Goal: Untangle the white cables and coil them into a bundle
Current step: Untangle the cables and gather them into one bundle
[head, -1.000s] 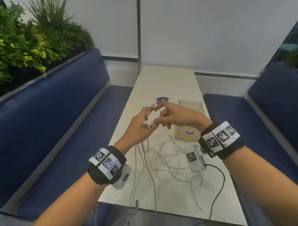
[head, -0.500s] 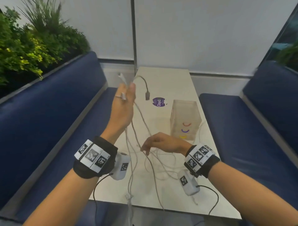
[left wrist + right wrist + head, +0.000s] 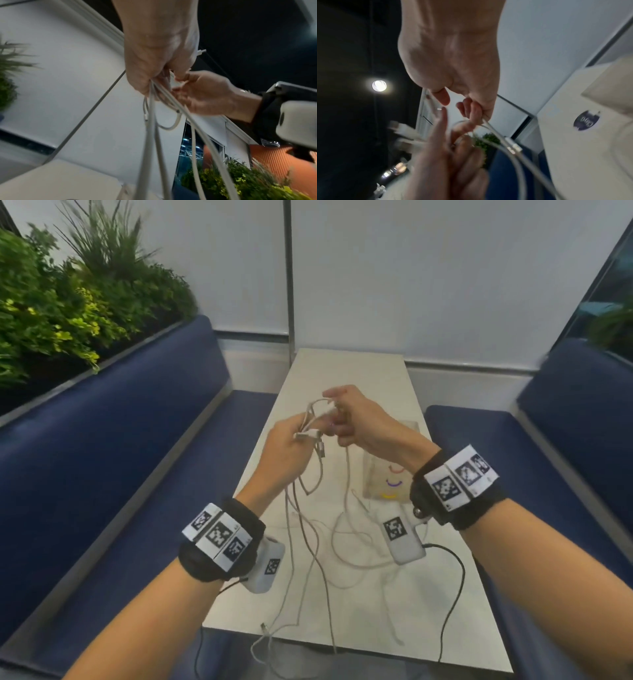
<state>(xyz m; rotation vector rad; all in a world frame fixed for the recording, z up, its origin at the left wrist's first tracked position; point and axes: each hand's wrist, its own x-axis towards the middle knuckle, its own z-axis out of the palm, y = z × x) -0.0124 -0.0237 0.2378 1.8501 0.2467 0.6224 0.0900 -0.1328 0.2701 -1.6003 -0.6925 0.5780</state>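
Booth table (image 3: pixel 359 378): white cables (image 3: pixel 318 529) gripped by left hand (image 3: pixel 287 450), pinched by right hand (image 3: pixel 363 422); mostly tangled, uncoiled.

Clear box (image 3: pixel 390 474) on white table (image 3: pixel 349 371), blue benches (image 3: pixel 113 440), green plants (image 3: pixel 61 302).

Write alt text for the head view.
Both hands, left hand and right hand, hold a bunch of white cables above a narrow white table; loose strands trail over its near edge, between blue benches.
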